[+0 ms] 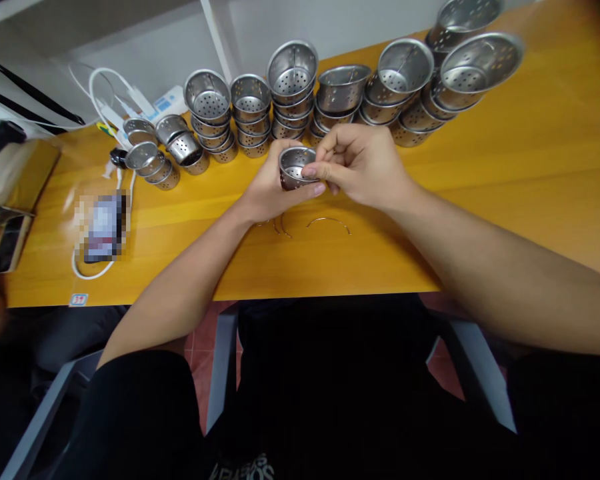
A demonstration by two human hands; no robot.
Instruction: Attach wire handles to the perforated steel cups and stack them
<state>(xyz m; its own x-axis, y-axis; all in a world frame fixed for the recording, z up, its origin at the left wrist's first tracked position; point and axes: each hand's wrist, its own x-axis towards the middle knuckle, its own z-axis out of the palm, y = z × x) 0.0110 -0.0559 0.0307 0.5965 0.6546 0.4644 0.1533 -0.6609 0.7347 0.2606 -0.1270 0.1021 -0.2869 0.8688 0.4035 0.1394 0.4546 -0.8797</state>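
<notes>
A: And here is the perforated metal cup (pixel 296 160), up in the hands, over the front of the table (pixel 155 250), mouth upward and tipped towards the viewer!

B: Who has hold of it?

A: The left hand (pixel 267 185) — fingers round the far side, thumb along the near side, a snug wrap.

B: And the right hand (pixel 367 163)?

A: Right at the rim, thumb and fingers bunched close together. Whether they grip the edge or something thin, there's no telling from this angle.

B: What lies below?

A: Thin curved wires (pixel 329 219) on the wood, one arc by itself, others partly behind the left wrist.

B: And beyond the cup?

A: A whole row of stacked metal cups (pixel 207 100) — rising taller towards the right, the stacks at the left end leaning.

B: Further left?

A: A white power strip (pixel 170 103) behind the stacks, a pixelated device (pixel 104 227) with a white cable (pixel 94 276) curling round it, and a small number label (pixel 79 300) at the table's near edge.
</notes>
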